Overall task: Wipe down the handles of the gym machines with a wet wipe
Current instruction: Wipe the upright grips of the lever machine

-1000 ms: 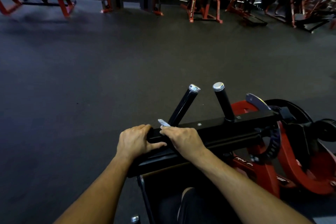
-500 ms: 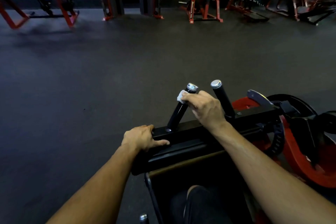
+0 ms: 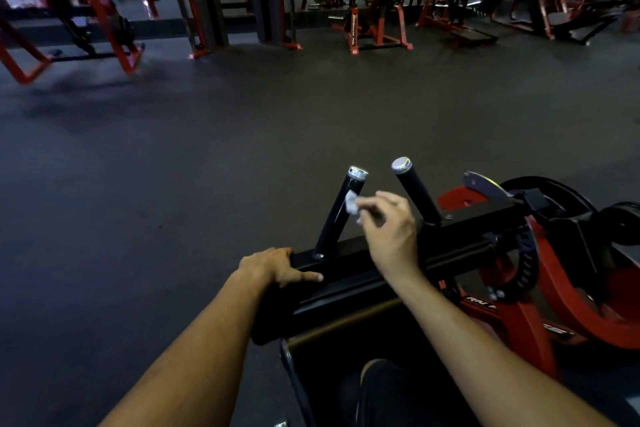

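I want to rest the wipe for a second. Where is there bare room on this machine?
Free: the black crossbar top, between the right hand holding the wipe and the red frame. Crowded: the bar's near end under the left hand, and around both handles.

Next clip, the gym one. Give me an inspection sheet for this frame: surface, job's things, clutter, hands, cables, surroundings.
Surface: dark rubber gym floor; black crossbar of the red-framed machine in front of the person.
Job's things: white wet wipe, crumpled, against the left handle; right handle untouched right now. Both handles black with silver end caps, rising from the crossbar.
Clutter: nothing seen.
Hands: right hand pinches the wipe at its fingertips, blurred; left hand rests on the crossbar's left end, thumb lying along it.
Cables: nothing seen.
Surroundings: rows of red and black machines along the far side, dim light.
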Motion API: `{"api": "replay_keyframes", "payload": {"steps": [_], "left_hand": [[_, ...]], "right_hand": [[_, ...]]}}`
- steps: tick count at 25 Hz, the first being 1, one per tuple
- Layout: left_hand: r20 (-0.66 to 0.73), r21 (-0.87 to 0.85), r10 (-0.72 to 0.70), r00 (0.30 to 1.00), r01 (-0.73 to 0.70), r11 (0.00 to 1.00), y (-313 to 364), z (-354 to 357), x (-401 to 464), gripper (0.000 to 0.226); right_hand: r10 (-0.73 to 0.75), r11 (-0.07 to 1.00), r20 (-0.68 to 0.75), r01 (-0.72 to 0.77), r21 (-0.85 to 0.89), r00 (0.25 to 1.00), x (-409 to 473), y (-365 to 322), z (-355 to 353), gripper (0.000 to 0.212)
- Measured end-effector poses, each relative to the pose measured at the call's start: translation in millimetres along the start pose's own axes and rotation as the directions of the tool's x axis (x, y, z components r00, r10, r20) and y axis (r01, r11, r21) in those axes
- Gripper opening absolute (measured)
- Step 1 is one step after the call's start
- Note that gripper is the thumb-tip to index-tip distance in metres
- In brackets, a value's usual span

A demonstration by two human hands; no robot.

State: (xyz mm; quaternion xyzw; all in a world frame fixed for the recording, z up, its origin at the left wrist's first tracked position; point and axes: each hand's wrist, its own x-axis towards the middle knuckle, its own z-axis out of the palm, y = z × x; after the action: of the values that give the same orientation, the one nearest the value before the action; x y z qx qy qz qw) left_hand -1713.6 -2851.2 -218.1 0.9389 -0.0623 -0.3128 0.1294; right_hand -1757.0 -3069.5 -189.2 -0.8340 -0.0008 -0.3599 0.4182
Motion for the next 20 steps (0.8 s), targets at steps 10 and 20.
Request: {"api": "replay_keyframes", "payload": {"steps": [10, 20], "left_hand": [[-0.113, 0.079, 0.098, 0.989, -0.089, 0.993, -1.2, 3.4, -9.0, 0.09], [-0.1, 0.108, 0.11, 0.989, -0.099, 0.989, -5.1, 5.6, 2.3, 0.101]], "right_hand": [[0.577, 0.533, 0.301, -0.63, 0.565, 0.759, 25.3, 11.9, 29.3, 0.022], [0.535, 0.099, 0.458, -0.59, 0.801, 0.711, 41.4, 17.4, 53.3, 0.033]]}}
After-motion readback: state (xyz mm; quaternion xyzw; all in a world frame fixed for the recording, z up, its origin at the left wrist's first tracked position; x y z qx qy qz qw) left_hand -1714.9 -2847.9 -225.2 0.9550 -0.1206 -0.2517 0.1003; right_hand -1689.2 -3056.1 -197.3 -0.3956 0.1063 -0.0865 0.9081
